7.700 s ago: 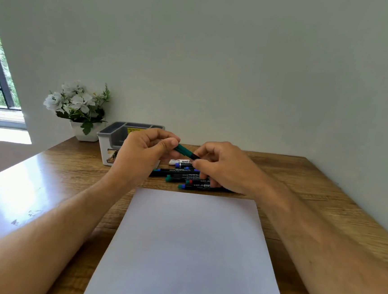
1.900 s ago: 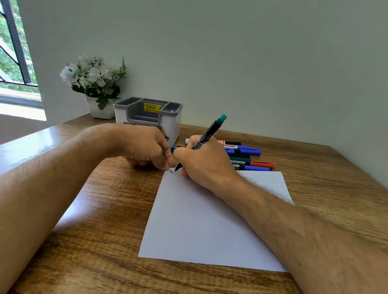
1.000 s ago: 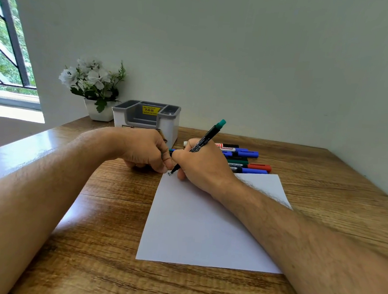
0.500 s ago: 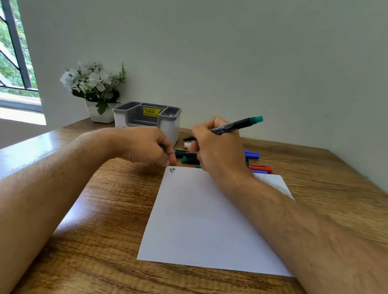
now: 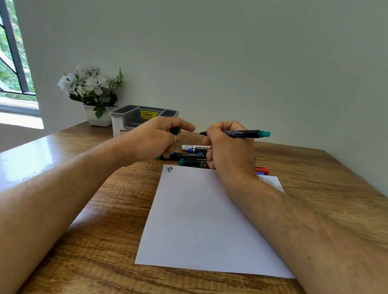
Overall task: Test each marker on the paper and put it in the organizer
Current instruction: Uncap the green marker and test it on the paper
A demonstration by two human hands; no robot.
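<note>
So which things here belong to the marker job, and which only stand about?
Belonging to the job:
- green marker, held in right hand
- green cap, in left hand
- paper with test scribble
- markers lying behind paper
- organizer

Only standing about:
- flower pot
- window

A home desk corner is suggested by a wooden table (image 5: 326, 182) set against plain walls, a potted flower (image 5: 92, 91) and a window (image 5: 6, 60).

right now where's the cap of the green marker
In the head view the green cap is held in the left hand, raised in front of the grey organizer, just left of the uncapped marker tip.
</note>
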